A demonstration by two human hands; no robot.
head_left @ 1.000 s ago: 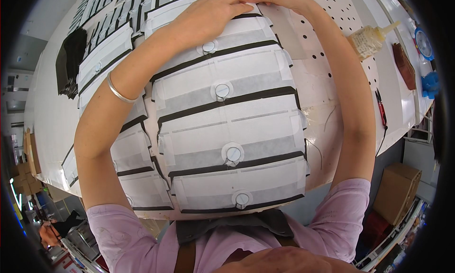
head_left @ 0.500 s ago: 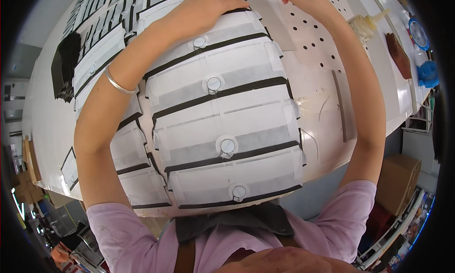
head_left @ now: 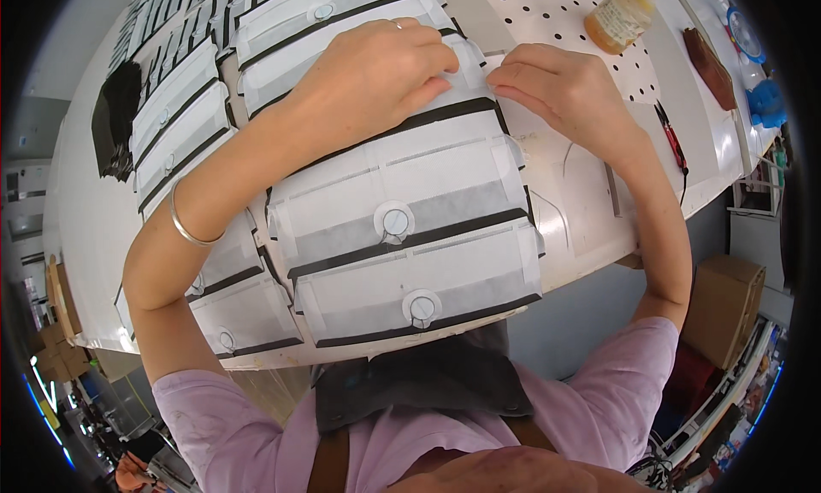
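Note:
Overlapping rows of white fabric-like panels with black edges (head_left: 393,181) cover the table, each with a round pale disc (head_left: 396,223) near its lower edge. My left hand (head_left: 385,74) rests over an upper panel, fingers bent, thumb and index tips apart near the panel's right end (head_left: 468,70). Just beyond that end, my right hand (head_left: 560,91) faces it with thumb and fingers pinched together. Whatever lies between those fingertips is too small to make out. My left hand and forearm hide part of the panels beneath.
Right of the panels lie a dotted white sheet (head_left: 547,18), a bottle of amber liquid (head_left: 617,21), red-handled snips (head_left: 672,141) and a brown case (head_left: 708,68). A blue object (head_left: 765,104) sits at the far right. Dark strips (head_left: 117,121) are stacked left.
Both hands have come nearer to me from the far side, and my right hand has moved close to the panel's end. The bottle and snips show more fully.

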